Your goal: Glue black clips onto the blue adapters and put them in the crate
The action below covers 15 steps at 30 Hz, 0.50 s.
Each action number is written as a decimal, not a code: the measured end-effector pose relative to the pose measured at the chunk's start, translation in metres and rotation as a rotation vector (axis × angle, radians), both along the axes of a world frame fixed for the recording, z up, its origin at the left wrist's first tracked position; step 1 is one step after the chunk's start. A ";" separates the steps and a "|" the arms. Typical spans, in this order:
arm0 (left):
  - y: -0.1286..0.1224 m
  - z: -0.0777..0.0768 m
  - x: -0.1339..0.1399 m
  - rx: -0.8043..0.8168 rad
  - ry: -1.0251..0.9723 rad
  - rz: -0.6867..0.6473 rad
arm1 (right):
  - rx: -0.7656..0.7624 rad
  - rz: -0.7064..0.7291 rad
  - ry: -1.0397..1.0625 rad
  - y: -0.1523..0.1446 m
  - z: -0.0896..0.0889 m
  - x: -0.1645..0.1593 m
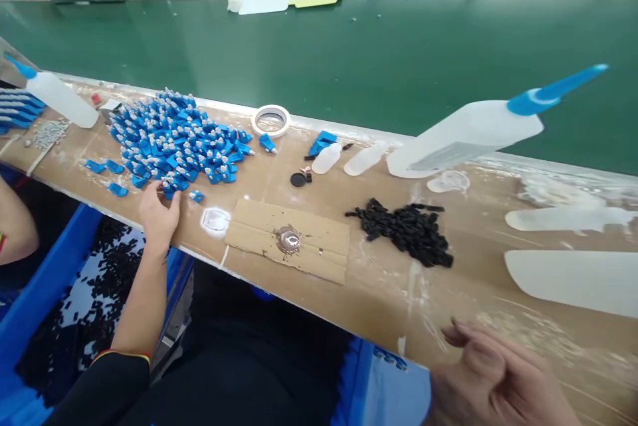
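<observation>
At the near edge of a heap of small blue plastic pieces with whitish tips (174,137), my left hand (158,213) has its thumb and fingers around one blue piece (169,192). A loose blue piece (196,197) lies just right of the thumb. My right hand (491,373) is over the near right of the table, fingers curled with the thumb pressed against them. Whatever it holds, if anything, is hidden. Beyond it, a pile of small black pieces (406,230) lies on the table.
A cardboard sheet (319,240) bears a dark glossy blob (288,240). Behind are a tape roll (270,121) and a large white bottle with a blue nozzle (448,137). A green belt (399,47) runs along the back. Another person's arm (14,223) is at left, near a blue bin (30,319).
</observation>
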<state>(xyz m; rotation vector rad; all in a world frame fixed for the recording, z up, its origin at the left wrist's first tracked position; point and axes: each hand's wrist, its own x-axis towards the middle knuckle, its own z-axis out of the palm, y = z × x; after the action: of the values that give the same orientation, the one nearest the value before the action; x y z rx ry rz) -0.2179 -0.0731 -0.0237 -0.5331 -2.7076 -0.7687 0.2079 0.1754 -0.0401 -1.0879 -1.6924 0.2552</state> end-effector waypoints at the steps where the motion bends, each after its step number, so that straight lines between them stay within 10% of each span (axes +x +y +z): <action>1: 0.000 0.000 -0.004 0.004 -0.009 0.018 | 0.075 0.029 0.041 0.001 0.006 -0.008; 6: -0.005 0.013 0.005 0.335 0.059 0.057 | 0.058 0.246 -0.166 0.024 0.028 -0.037; 10: -0.004 0.034 0.051 0.973 -0.599 -0.102 | -0.150 0.405 -0.470 0.050 0.032 -0.052; 15: 0.013 0.036 0.114 0.921 -1.101 -0.467 | -0.188 0.558 -0.898 0.074 0.021 -0.071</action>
<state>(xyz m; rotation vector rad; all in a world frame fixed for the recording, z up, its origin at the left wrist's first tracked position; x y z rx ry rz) -0.1036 -0.0605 0.0120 -0.5837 -2.4647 -2.8987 0.1370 0.2494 -0.0189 -0.8844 -2.8275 0.3020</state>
